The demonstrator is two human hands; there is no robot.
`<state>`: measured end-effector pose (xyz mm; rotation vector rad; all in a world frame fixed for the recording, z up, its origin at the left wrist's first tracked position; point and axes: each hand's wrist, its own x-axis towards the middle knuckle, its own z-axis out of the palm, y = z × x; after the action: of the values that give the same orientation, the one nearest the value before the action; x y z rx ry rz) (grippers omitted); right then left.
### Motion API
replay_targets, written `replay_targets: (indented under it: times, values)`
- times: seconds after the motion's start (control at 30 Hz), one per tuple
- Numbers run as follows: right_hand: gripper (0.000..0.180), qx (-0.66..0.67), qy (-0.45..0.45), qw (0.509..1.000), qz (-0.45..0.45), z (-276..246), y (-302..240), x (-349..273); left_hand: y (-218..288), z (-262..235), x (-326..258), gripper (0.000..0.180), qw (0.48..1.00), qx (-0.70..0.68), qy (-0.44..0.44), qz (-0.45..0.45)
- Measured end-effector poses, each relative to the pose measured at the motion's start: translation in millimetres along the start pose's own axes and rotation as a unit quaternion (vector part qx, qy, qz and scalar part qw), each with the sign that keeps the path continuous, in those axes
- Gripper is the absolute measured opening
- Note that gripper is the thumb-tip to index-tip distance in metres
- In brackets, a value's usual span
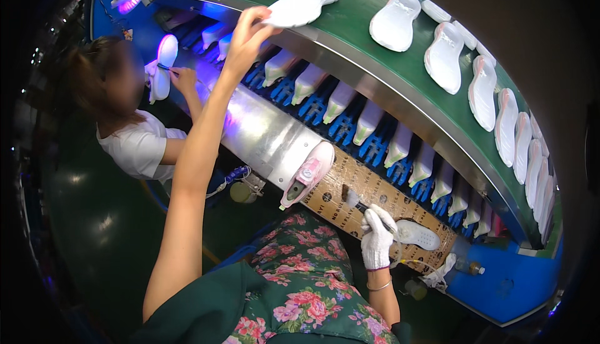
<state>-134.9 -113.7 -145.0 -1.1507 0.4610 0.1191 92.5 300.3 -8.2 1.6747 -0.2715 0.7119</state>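
Observation:
My bare left hand (pixel 247 39) is stretched far up and forward, its fingers closed on the heel end of a white shoe sole (pixel 305 3) at the edge of the green upper belt. In a white knit glove, my right hand (pixel 377 236) grips a brush (pixel 353 198) with a dark handle and pale bristles, held over the cardboard. A pink sneaker (pixel 310 171) lies on the work ledge between my two hands, its opening toward me. Beside my right hand, another white sole (pixel 417 234) rests on the cardboard (pixel 372 184).
Several white soles (pixel 445 56) sit along the curved green belt (pixel 350 38). Beneath it, shoes (pixel 340 100) hang toe-down or heel-down in blue racks. At left, a co-worker (pixel 134 119) holds a sole (pixel 164 63) and a brush. A small bottle (pixel 470 267) lies at the right.

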Motion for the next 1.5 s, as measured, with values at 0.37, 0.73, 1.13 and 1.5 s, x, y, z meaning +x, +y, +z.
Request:
replay_targets:
  times: [0.37, 0.73, 1.13, 1.5]
  values:
    - [0.021, 0.096, -0.062, 0.983, -0.147, 20, -89, -19, 100, -27, -141, 0.030, 0.930, -0.150, 0.331, -0.056]
    - [0.016, -0.169, -0.169, 0.943, -0.231, 46, -80, -37, 36, 129, -290, 0.045, 0.680, -0.437, -0.115, -0.578]
    - [0.019, -0.298, -0.122, 0.828, -0.460, 42, -93, -24, 90, 140, -308, 0.116, 0.597, -0.570, -0.221, -0.519]
    - [0.022, -0.329, -0.210, 0.791, -0.471, 51, -82, -41, 83, 153, -305, 0.095, 0.727, -0.410, -0.218, -0.506]
